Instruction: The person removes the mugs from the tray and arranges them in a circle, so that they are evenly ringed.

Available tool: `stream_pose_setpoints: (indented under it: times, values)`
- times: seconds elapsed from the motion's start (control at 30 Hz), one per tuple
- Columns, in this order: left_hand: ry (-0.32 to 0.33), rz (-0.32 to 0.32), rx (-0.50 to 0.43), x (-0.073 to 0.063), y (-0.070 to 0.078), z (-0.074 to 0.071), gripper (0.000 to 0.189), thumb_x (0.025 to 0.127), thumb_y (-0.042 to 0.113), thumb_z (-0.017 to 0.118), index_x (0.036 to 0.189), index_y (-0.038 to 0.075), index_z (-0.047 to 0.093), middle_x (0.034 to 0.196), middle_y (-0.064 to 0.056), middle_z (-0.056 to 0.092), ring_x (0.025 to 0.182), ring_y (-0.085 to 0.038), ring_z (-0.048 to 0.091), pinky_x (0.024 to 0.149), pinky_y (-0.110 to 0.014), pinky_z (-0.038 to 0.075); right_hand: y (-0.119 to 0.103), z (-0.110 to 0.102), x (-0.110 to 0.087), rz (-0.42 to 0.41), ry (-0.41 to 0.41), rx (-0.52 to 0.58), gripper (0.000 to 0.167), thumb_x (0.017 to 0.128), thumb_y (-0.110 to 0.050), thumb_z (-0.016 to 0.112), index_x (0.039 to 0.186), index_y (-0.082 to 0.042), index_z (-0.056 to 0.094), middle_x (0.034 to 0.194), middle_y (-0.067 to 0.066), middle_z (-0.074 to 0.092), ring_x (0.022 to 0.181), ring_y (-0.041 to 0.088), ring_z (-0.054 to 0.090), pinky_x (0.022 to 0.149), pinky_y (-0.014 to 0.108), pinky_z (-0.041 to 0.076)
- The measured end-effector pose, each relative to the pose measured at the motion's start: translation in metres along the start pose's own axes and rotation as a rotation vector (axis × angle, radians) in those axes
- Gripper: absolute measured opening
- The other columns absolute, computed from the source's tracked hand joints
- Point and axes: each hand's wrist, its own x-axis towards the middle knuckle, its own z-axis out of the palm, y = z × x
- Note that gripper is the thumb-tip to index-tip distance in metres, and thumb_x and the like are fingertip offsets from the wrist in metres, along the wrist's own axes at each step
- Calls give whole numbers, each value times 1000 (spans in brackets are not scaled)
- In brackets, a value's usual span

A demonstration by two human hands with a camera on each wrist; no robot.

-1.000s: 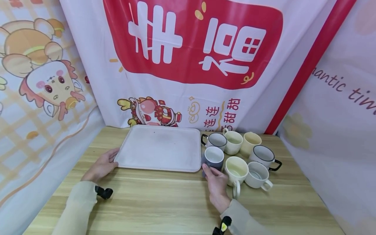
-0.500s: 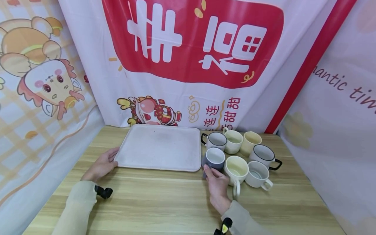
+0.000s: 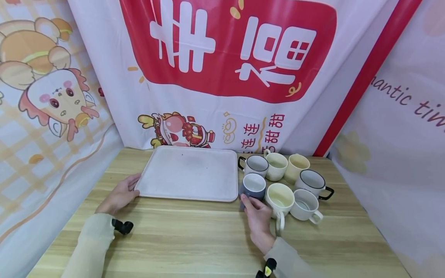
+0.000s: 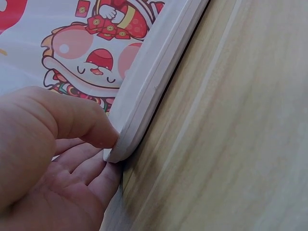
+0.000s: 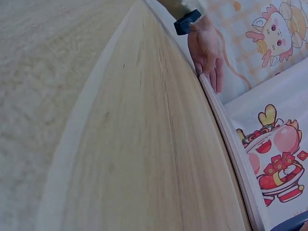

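My left hand (image 3: 119, 195) holds the near left corner of a white rectangular tray (image 3: 191, 173). Up close in the left wrist view, its thumb (image 4: 91, 122) presses on the tray rim (image 4: 156, 79) and the other fingers lie beneath the corner. At the tray's right side, my right hand (image 3: 259, 222) grips a grey-blue mug (image 3: 253, 192) with a white inside; the thumb shows on its near side, the other fingers are partly hidden. A pale yellow mug (image 3: 279, 199) stands just right of that hand.
More mugs crowd behind and right: two black-rimmed white ones (image 3: 257, 165) (image 3: 311, 183), a pale green one (image 3: 277, 170), a cream one (image 3: 296, 168) and a plain white one (image 3: 304, 208). Printed cloths (image 3: 222, 88) hang around the wooden table (image 3: 180, 239).
My right hand and the grey-blue mug have shifted very slightly to the right. The left hand stays on the tray corner, and the tray has not visibly moved.
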Motion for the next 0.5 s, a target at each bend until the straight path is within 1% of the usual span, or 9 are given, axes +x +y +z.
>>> stream_pose_setpoints:
  times: [0.1, 0.17, 0.3, 0.4, 0.5]
  values:
    - [-2, 5, -4, 1, 1, 0, 72, 105, -1, 47, 166, -7, 9, 172, -35, 13, 158, -55, 21, 129, -64, 29, -1, -6, 1, -4, -29, -5, 32, 90, -20, 85, 107, 6, 80, 88, 0, 81, 79, 6, 73, 74, 20, 66]
    - [-3, 6, -6, 2, 1, 0, 73, 105, -1, 47, 166, -7, 9, 172, -34, 13, 158, -55, 21, 129, -64, 29, -2, -12, 1, -14, -57, -15, 34, 91, -19, 84, 113, 6, 78, 95, 5, 82, 84, 7, 75, 79, 23, 68]
    - [-7, 9, 0, 2, 2, 0, 73, 104, -1, 47, 166, -7, 9, 172, -34, 13, 158, -55, 21, 129, -64, 29, -3, -22, 1, -83, -71, -110, 33, 92, -19, 83, 117, 1, 79, 104, 12, 82, 84, 5, 74, 75, 20, 66]
    - [-7, 10, 4, 2, 2, -2, 73, 104, -1, 47, 166, -7, 9, 172, -34, 12, 158, -55, 21, 129, -63, 29, -3, -28, -1, -162, -77, -184, 30, 92, -18, 83, 116, -1, 80, 106, 13, 82, 80, 0, 69, 70, 15, 60]
    - [-6, 9, 11, 1, 1, -2, 73, 104, -1, 47, 166, -8, 9, 172, -34, 13, 158, -55, 21, 129, -63, 29, -7, -32, -4, -220, -126, -211, 26, 92, -15, 82, 115, -2, 80, 107, 14, 81, 81, -2, 68, 72, 11, 58]
